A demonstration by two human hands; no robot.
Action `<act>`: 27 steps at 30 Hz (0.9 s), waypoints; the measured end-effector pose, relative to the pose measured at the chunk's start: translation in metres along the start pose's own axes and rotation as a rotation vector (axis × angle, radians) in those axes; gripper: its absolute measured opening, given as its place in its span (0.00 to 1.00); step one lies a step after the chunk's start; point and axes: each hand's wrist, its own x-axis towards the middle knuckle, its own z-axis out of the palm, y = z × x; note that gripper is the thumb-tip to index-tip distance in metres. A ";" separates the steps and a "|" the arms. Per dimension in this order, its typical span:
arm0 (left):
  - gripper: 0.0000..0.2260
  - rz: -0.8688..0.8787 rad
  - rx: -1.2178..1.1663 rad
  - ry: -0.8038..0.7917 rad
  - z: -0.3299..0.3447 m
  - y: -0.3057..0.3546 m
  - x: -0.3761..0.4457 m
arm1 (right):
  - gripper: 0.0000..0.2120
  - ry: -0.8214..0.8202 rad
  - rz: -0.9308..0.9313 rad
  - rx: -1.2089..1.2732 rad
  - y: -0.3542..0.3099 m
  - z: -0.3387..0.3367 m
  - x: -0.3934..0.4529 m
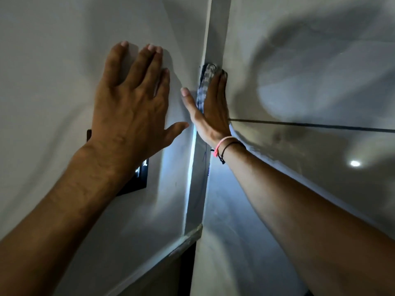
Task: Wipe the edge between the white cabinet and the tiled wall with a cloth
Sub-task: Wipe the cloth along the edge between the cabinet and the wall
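My right hand point(210, 112) is flat, fingers straight, pressing a grey-and-white checked cloth point(205, 82) into the vertical edge point(215, 39) where the white cabinet point(64, 50) on the left meets the glossy tiled wall point(310, 71) on the right. The cloth sticks out above my fingertips and along my palm. My left hand point(132, 99) lies spread and flat on the cabinet face, left of the edge, holding nothing. Pink and black bands circle my right wrist.
A black panel point(140, 178) with small lit marks sits on the cabinet face under my left forearm. A dark grout line point(310, 124) runs across the tiles. The cabinet's lower edge point(188, 238) ends above a dark gap.
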 end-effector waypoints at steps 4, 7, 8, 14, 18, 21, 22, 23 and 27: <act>0.48 0.006 0.010 -0.074 0.002 0.010 -0.011 | 0.52 -0.100 -0.047 -0.106 0.015 0.004 -0.035; 0.48 0.015 0.043 -0.089 0.005 0.013 -0.027 | 0.53 -0.228 -0.041 -0.145 0.040 0.010 -0.102; 0.48 0.013 0.050 -0.086 0.006 0.012 -0.032 | 0.53 -0.253 -0.017 -0.137 0.044 0.012 -0.114; 0.46 0.014 0.026 -0.015 0.008 0.009 -0.049 | 0.47 -0.174 0.005 -0.079 0.011 -0.005 -0.028; 0.42 0.000 0.017 0.062 0.011 0.004 -0.055 | 0.46 -0.185 -0.011 -0.034 0.012 -0.005 -0.036; 0.40 -0.044 0.006 0.124 0.014 0.004 -0.060 | 0.52 -0.294 0.050 -0.047 0.043 0.009 -0.133; 0.39 -0.050 0.002 0.142 0.015 0.005 -0.063 | 0.53 -0.348 0.080 -0.061 0.053 0.014 -0.166; 0.39 -0.050 -0.004 0.160 0.017 0.005 -0.068 | 0.55 -0.394 0.107 -0.086 0.058 0.018 -0.189; 0.38 -0.068 -0.025 0.253 0.025 0.004 -0.086 | 0.54 -0.302 0.115 -0.078 0.049 0.019 -0.149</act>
